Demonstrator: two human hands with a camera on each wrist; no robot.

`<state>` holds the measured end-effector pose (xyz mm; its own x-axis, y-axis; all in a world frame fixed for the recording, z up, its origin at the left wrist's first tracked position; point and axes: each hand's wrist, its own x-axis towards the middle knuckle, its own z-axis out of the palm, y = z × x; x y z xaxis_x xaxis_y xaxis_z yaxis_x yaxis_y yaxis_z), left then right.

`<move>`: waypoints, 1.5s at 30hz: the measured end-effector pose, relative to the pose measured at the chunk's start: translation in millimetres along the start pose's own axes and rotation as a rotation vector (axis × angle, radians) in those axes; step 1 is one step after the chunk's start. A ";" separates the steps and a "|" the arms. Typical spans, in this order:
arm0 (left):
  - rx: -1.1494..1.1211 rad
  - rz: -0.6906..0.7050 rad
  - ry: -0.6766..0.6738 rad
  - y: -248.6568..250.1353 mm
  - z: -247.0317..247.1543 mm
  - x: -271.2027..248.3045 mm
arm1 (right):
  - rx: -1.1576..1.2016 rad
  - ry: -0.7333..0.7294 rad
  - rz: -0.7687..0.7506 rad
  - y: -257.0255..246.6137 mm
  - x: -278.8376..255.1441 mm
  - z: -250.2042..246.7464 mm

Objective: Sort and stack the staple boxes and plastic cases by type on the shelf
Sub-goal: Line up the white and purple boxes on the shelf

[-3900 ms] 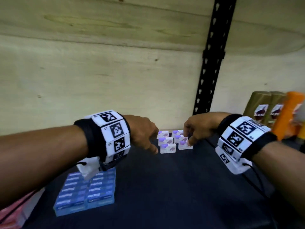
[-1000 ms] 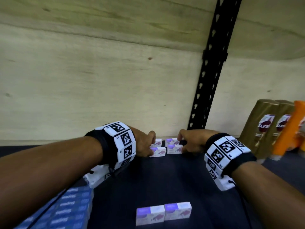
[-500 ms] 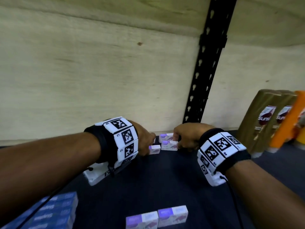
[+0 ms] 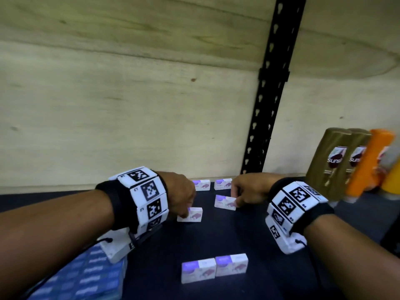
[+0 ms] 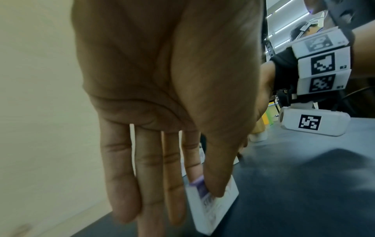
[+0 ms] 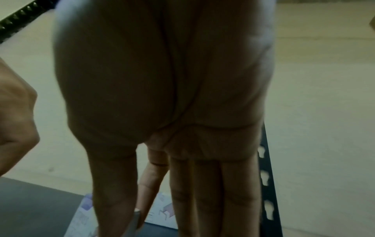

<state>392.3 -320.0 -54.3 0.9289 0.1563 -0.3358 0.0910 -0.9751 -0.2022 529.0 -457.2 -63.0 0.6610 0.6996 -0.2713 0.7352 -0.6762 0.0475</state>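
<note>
- Boxes first: left hand (image 4: 180, 192) pinches one small white-and-purple box (image 4: 190, 215) between thumb and forefinger, right hand (image 4: 246, 189) pinches another (image 4: 225, 202), both low over the dark shelf (image 4: 249, 232).
- Two more boxes (image 4: 213, 184) sit just past the fingertips by the back wall.
- A pair (image 4: 214, 270) lies side by side behind the wrists.
- Blue boxes (image 4: 86, 280) stacked under the left forearm.
- Bottles (image 4: 350, 163) stand right of the right wrist, black post (image 4: 266, 118) beyond it.

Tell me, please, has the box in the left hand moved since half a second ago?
Yes. The staple box pinched by the left hand has come toward the camera, away from the two boxes by the plywood back wall.
</note>
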 end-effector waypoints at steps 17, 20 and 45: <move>-0.334 0.056 -0.113 7.8 21.7 -57.7 | 0.160 -0.195 -0.117 -14.3 -75.2 10.0; -0.331 0.065 -0.104 12.0 22.6 -62.3 | 0.168 -0.228 -0.109 -14.2 -82.6 11.1; -0.329 0.059 -0.102 46.5 20.3 -58.0 | 0.182 -0.283 -0.211 -43.0 -92.0 21.2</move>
<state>335.4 -371.3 -62.9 0.8967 0.0968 -0.4319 0.1645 -0.9788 0.1222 433.4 -497.3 -60.4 0.4124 0.7534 -0.5121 0.7948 -0.5723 -0.2019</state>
